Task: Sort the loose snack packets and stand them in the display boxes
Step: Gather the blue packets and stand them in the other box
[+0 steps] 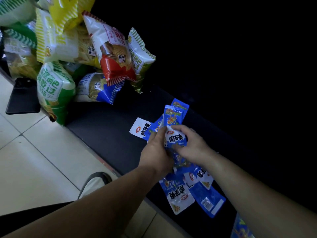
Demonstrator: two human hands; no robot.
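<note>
Grip, left hand [157, 152]: clenched round the held bundle [173, 115], a fan of small blue-and-white snack packets; the thumb lies across the bundle's front.
Grip, right hand [192, 145]: grasping the front packet [176, 138], which has a white face with black characters, pinched between the thumb at its top edge and the fingers below.
Held bundle: raised above the dark surface [106, 133]; the blue ends of two packets stick out past both hands, on the side away from the person.
Side packet [141, 129]: white and blue, just left of the held bundle; its near corner is hidden behind the left hand, so it cannot be told whether it is held or lying flat.
Loose packets [180, 194]: several of the same kind, overlapping on the surface on the near side of the held bundle, partly under the right forearm.
Edge packet [241, 227]: blue, well to the near right of the held bundle, cut off by the frame.
Large snack bags [109, 48]: green, yellow, red and blue bags piled well to the far left of the held bundle.
Tiled floor [34, 160]: pale, left of the held bundle, beyond the surface's edge.
Black mat [22, 98]: on the floor, far left of the held bundle, beside the piled bags.
</note>
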